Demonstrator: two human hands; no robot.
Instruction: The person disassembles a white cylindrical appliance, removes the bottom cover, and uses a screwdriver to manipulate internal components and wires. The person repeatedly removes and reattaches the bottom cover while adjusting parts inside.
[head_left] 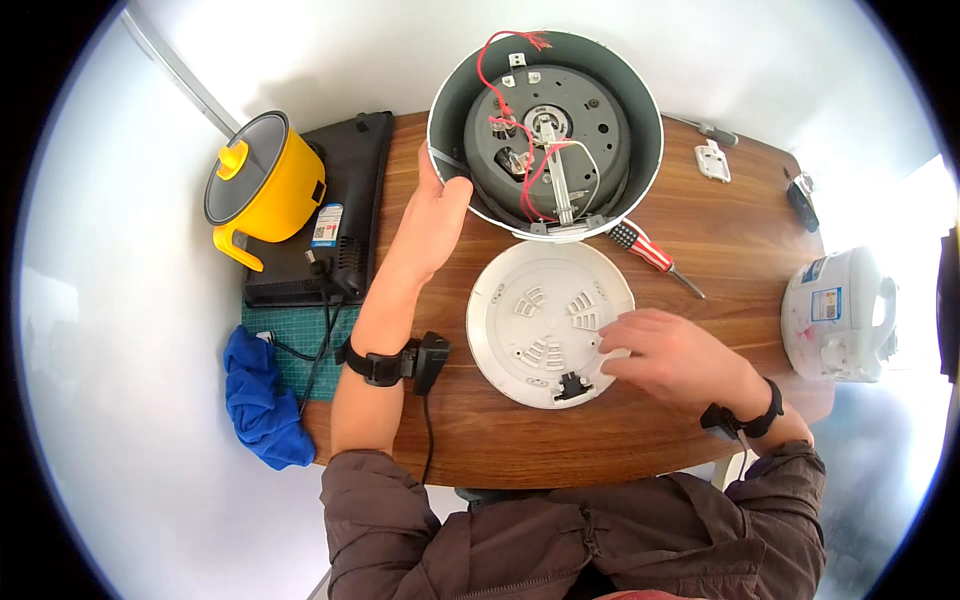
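With my left hand (438,210) I grip the left wall of a metal appliance housing (640,160), whose open underside shows a dark round plate (600,150), red wires (525,185) and a metal strip. Below it lies a round white plastic cover (500,330) with vents and a black part (572,388). My right hand (670,355) hovers over that cover's right edge, fingers apart and slightly curled; whether the fingertips touch it is unclear. A screwdriver with a patterned handle (645,250) lies right of the housing.
On the left, a yellow pot (280,190) sits on a black appliance (360,170), near a green mat (300,375) and blue cloth (255,395). At right are a white cooker (820,340), black object (804,200), white bracket (712,160) and another tool (718,134).
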